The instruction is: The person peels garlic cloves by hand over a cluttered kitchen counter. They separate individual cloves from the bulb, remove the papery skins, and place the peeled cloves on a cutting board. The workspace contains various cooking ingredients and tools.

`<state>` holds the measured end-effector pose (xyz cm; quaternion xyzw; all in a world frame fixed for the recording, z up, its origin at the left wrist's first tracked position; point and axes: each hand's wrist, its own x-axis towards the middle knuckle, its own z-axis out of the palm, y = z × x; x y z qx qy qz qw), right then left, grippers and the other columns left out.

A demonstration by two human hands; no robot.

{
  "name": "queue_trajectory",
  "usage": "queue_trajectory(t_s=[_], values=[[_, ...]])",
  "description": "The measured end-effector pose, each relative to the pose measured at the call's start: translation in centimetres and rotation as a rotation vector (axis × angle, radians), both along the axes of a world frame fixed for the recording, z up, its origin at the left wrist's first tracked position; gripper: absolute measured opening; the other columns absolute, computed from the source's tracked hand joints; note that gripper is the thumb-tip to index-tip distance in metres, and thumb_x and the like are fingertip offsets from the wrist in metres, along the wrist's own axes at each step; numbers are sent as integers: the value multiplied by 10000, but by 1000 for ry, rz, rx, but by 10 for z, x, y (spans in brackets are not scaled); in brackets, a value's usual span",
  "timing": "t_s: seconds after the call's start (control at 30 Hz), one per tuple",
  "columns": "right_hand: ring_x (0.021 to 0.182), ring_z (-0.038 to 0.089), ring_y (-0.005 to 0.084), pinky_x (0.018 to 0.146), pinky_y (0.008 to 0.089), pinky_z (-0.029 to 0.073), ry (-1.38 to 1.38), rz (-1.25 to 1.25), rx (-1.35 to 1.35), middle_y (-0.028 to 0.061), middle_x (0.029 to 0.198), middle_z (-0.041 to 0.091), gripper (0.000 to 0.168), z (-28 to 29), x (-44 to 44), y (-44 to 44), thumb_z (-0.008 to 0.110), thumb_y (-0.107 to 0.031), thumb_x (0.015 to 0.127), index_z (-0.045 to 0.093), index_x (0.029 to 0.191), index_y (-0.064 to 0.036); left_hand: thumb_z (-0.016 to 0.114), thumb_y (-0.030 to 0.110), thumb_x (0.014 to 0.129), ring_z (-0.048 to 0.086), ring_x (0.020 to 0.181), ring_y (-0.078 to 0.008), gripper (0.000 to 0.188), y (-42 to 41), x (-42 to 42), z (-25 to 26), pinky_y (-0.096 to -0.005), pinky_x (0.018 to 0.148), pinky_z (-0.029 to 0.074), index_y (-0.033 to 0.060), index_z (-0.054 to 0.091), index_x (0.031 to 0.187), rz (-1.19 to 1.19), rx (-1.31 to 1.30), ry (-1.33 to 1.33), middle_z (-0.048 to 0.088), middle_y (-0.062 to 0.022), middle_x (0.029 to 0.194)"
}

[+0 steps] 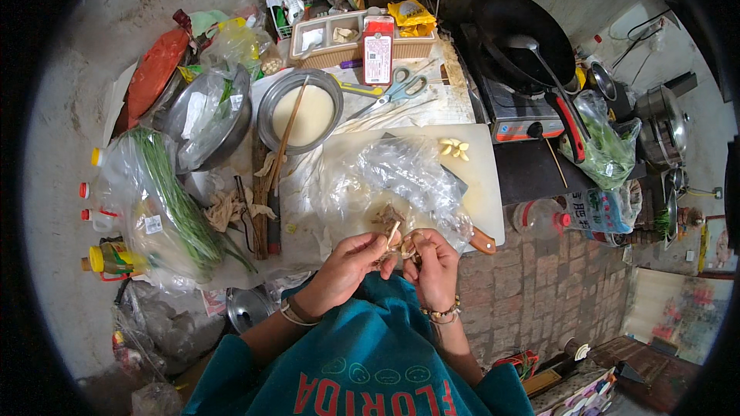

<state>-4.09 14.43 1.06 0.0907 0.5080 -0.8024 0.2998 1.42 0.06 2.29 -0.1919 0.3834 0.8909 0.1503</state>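
Observation:
Between the fingertips of my left hand (357, 259) is part of a garlic bulb with its dry stem (393, 233) sticking up. My right hand (430, 259) pinches a smaller garlic piece in papery skin close beside it. Just beyond both hands, a clear plastic bag (399, 176) lies crumpled on a white cutting board (483, 190), with brownish garlic skins (393, 214) at its near side. Several peeled garlic cloves (455, 148) rest on the board's far right. A kitchen knife (483, 241) lies under the bag; its wooden handle shows at the board's near right edge.
Left of the board, a metal bowl (266, 121) holds pale liquid, with chopsticks (292, 124) across it. Scissors (399, 92) lie behind the board. A wok (497, 29) with a ladle sits on a gas stove (520, 118) to the right. Bagged long green vegetables (167, 196) lie at left.

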Motion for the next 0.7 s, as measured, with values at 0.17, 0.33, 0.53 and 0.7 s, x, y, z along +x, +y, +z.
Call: queue_trajectory(t_s=[0.17,0.33,0.53,0.7], values=[[466,423,25,397,188,292,128,168,96,-23,584,521,144,4,-5,-3,562,-125,912,584,983,-1,415,200,987,491,674,-84,259,-3,-1,-6,-222,659,411,-1,577,997,-11,-367,93,544,-14,742],[492,413,-2,420,169,293,194,186,186,-46,621,553,130,7,-8,-6,627,-58,852,645,966,1,401,182,990,497,629,-68,263,-4,-5,3,-224,608,422,-3,576,928,-71,-637,56,550,-1,692],[433,399,13,377,169,266,87,140,174,-13,595,552,107,-8,-7,-15,582,-42,841,654,895,16,392,186,994,495,609,-69,272,-9,-1,3,-229,583,422,-6,570,923,-129,-723,32,558,-8,675],[376,355,37,341,176,243,-171,130,-22,33,586,540,134,-10,-9,-21,538,-92,867,615,841,15,390,196,992,502,590,-90,276,-15,7,-6,-231,589,436,-12,555,915,-71,-641,116,552,-37,648]])
